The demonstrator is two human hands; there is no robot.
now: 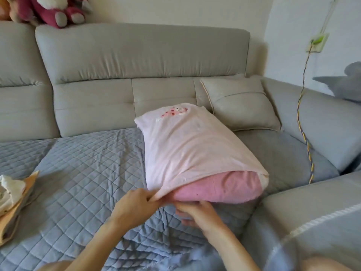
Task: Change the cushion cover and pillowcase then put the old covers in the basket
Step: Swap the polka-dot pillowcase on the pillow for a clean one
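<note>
Head view: I look down on a pillow [218, 186] lying on the sofa seat, with its open end toward me.
Pillow: deep pink. Its near end is bare and bulges out of the case's mouth.
Pillowcase [195, 149]: pale pink, with a small red-and-white motif near the far end. It covers most of the pillow, and its hem arches over the exposed near end.
Left hand [134, 206]: pinches the pillowcase's upper hem at the near-left corner, thumb and fingers closed on the fabric.
Right hand [197, 214]: just beside the left hand, below the pillow's near end, fingers curled. I cannot tell whether they grip the pillow or the case's lower hem.
Quilted cover [78, 173]: blue-grey, spread over the seat and rumpled beneath both hands.
Folded cloths [11, 194]: a cream piece on an orange one, stacked on the quilted cover at the left edge, well apart from the pillow.
Cushion [242, 106]: beige with piped edges, leaning in the sofa's corner just behind the pillowcase's far end.
Backrest [136, 55]: grey and padded, running behind the seat.
Plush toy [58, 10]: magenta with grey paws, sitting on top of the backrest at the upper left.
Cable [304, 137]: braided yellow and blue, hanging from a wall socket [317, 43] and trailing down over the sofa's right side.
</note>
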